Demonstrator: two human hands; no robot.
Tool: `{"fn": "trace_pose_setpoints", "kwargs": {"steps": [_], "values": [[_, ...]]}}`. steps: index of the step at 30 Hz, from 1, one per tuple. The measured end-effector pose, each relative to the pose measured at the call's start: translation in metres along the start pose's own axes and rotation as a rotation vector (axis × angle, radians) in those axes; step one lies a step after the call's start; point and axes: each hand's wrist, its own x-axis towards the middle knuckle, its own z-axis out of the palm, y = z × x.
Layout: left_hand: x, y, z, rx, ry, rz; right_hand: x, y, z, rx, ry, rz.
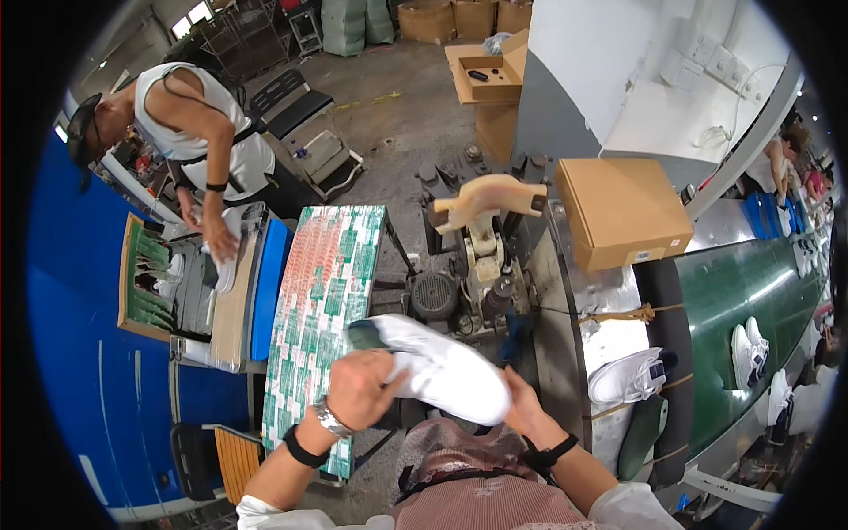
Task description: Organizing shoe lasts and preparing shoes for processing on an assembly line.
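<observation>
Between my two hands a white sneaker (450,371) is held up in front of my body, its dark green-lined opening toward the left. My left hand (360,389) is closed on the sneaker near its heel end, fingers curled. At the toe, my right hand (523,408) supports the sneaker, with some of its fingers hidden beneath. Just beyond the sneaker stands a machine with a curved cream-coloured pad (488,200) on top and a motor (435,296) low on its left. To the right, another white sneaker (625,378) lies on a metal bench, beside a dark green insole (642,437).
A table with a green, white and red patterned top (322,291) stands at the left. Beyond it a co-worker (208,132) handles a shoe. A closed cardboard box (623,212) sits right of the machine. A green conveyor belt (742,300) carrying shoes runs along the right.
</observation>
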Motion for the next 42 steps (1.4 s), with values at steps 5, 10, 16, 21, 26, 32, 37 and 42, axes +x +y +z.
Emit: {"fn": "trace_pose_setpoints", "kwargs": {"steps": [5, 10, 16, 21, 26, 32, 37, 42], "values": [[0.012, 0.069, 0.046, -0.221, 0.000, 0.143, -0.061, -0.065, 0.057, 0.272, -0.381, 0.000], [0.015, 0.091, 0.099, -0.417, 0.107, -0.122, -0.080, -0.109, 0.057, 0.214, -0.301, -0.184], [0.055, 0.037, 0.181, -0.765, 0.003, -0.461, -0.021, -0.154, 0.074, -1.112, 0.184, -0.969], [0.049, 0.016, 0.231, -0.923, 0.049, -0.514, -0.018, -0.148, 0.130, -1.645, 0.370, -0.886], [0.060, 0.015, 0.251, -1.186, 0.102, -0.491, 0.001, -0.157, 0.150, -1.983, 0.485, -0.785], [0.053, 0.021, 0.293, -1.384, 0.067, -0.567, -0.008, -0.131, 0.147, -2.038, 0.392, -0.993], [0.019, 0.026, 0.304, -1.388, 0.116, -0.771, -0.018, -0.115, 0.149, -1.934, 0.375, -1.028], [0.007, 0.049, 0.292, -2.256, -0.503, -0.865, -0.019, -0.110, 0.144, -1.936, 0.419, -1.007]]}}
